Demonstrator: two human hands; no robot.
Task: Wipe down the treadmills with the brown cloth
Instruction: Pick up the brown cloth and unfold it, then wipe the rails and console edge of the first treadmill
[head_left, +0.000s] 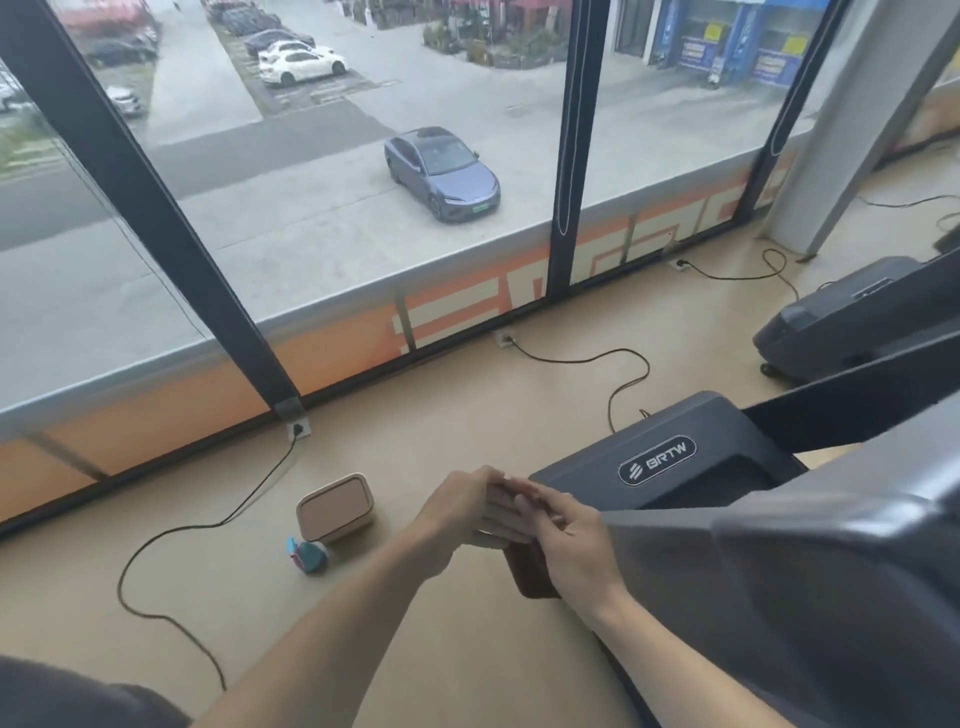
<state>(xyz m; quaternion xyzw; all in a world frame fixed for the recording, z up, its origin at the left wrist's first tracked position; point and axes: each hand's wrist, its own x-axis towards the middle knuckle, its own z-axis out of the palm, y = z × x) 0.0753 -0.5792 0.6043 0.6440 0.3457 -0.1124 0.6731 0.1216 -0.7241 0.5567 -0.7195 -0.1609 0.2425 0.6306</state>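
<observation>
- Beige flooring (415, 623) fills the lower frame, running up to tall windows (311, 208) that overlook a street with a grey-blue car (441, 171) at upper centre.
- At lower centre, the left hand (457, 514) and right hand (576, 545) meet, fingers curled round a folded brown cloth (530, 571), held just left of the nearest treadmill (675, 462) marked BRTW.
- Left of the hands, a tan box (335, 506) and a teal bottle (309, 555) sit on the floor, near a black cord (171, 535).
- A second treadmill (831, 322) stands at the right edge.
</observation>
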